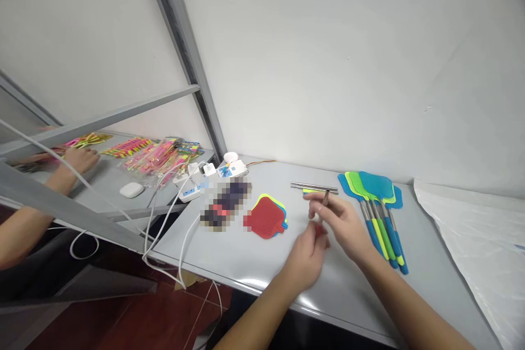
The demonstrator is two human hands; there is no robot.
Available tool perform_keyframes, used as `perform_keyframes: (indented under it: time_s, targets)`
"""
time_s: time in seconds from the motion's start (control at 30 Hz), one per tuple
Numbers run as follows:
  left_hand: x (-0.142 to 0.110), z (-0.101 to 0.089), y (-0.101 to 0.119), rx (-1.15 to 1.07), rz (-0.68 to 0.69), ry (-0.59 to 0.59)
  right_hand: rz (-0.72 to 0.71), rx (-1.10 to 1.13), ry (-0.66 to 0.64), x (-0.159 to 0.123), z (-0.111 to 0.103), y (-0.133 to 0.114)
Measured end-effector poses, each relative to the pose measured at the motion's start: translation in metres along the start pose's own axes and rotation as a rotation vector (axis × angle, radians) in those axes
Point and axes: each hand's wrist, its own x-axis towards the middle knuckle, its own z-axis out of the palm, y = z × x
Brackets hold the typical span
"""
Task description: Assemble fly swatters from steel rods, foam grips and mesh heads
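Note:
My left hand (304, 257) is closed around a small red piece, apparently a handle (319, 229), mostly hidden by the fingers. Just above it, my right hand (344, 224) grips a thin metal rod (326, 197), whose end sticks up past the fingers. The two hands touch or nearly touch. Left of them lie stacked fly swatter heads (267, 217), a red one on top with yellow and blue edges below. Behind the hands rest several metal rods (314, 186). To the right is a pile of assembled blue and green fly swatters (375, 191).
White power strips (232, 168) and cables stand at the table's left end, near a blurred-out item (225, 205). Crumpled white sheeting (471, 235) covers the right. Beyond a grey metal frame (197, 90), another person's hand (82, 158) works near bagged colourful items (158, 156).

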Motion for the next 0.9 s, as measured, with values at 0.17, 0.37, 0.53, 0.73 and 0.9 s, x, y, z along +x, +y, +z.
perform_keyframes:
  time_s: [0.17, 0.37, 0.53, 0.73, 0.9]
  targets:
    - [-0.005, -0.005, 0.006, 0.038, 0.011, -0.034, -0.068, 0.343, 0.084, 0.007, 0.009, -0.017]
    - [-0.021, -0.023, 0.014, 0.071, 0.028, -0.012, -0.041, 0.479, 0.019, 0.003, 0.045, -0.019]
    - [-0.038, -0.048, 0.029, 0.143, 0.063, 0.027, -0.035, 0.618, -0.067, -0.002, 0.067, -0.023]
    - [-0.061, -0.072, 0.020, 0.054, -0.095, 0.061, 0.063, 0.512, -0.231, 0.001, 0.085, -0.006]
    - [-0.071, -0.083, -0.004, -0.323, -0.165, 0.197, -0.037, -0.122, -0.255, 0.018, 0.085, 0.015]
